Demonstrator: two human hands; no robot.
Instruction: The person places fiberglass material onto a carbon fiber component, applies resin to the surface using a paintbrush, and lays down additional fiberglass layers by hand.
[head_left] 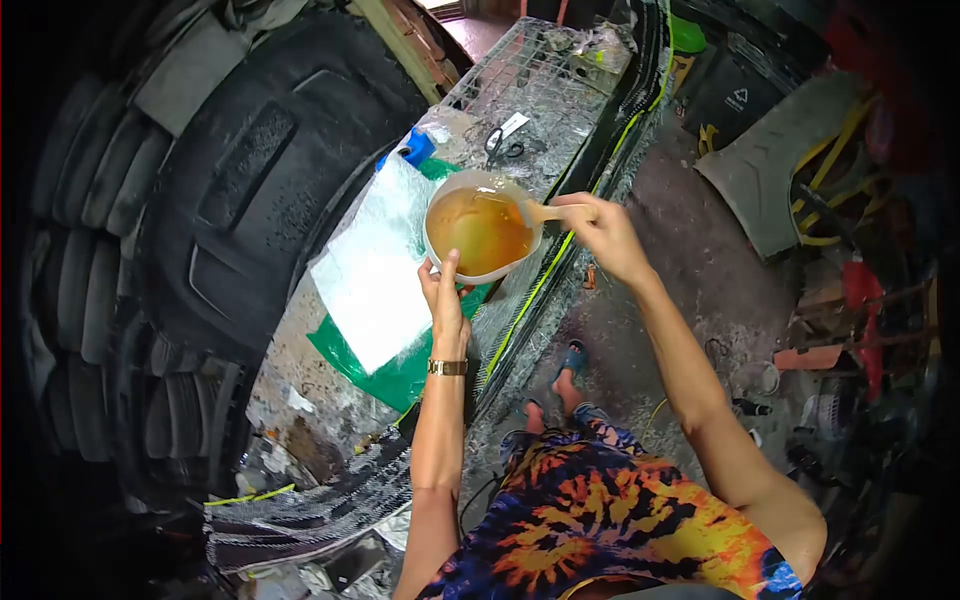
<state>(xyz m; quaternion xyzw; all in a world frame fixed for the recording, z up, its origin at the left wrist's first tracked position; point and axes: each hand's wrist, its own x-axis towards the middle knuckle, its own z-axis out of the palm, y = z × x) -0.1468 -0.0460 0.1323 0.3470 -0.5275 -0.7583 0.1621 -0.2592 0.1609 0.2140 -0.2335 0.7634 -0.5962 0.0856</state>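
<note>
In the head view, the left hand [447, 298] and the right hand [605, 232] are both busy at a round, pale bowl [460, 181] that you can partly see through. The bowl is up over the table [275, 390], close to the table's edge. Inside it is a runny liquid [480, 225], brown and gold like honey or tea. It looks clear and shiny, with a lighter, greenish patch near the middle and bright spots near the top rim. The liquid covers most of the inside, but I can't tell how deep it is

The left grip is curled round the near side of the bowl, with the thumb up against its wall and the fingers under it. A gold watch [447, 367] is on that wrist. The right grip is closed round a pale stick [552, 213], which goes to the bowl's rim; I can't see its far end well

On the table, a white sheet [375, 260] lies on top of a green sheet [335, 345]. Past the bowl there are black scissors [503, 148] and a blue thing [410, 148]. A long black strip [545, 290] with a bright yellow line runs along the table's edge
</note>
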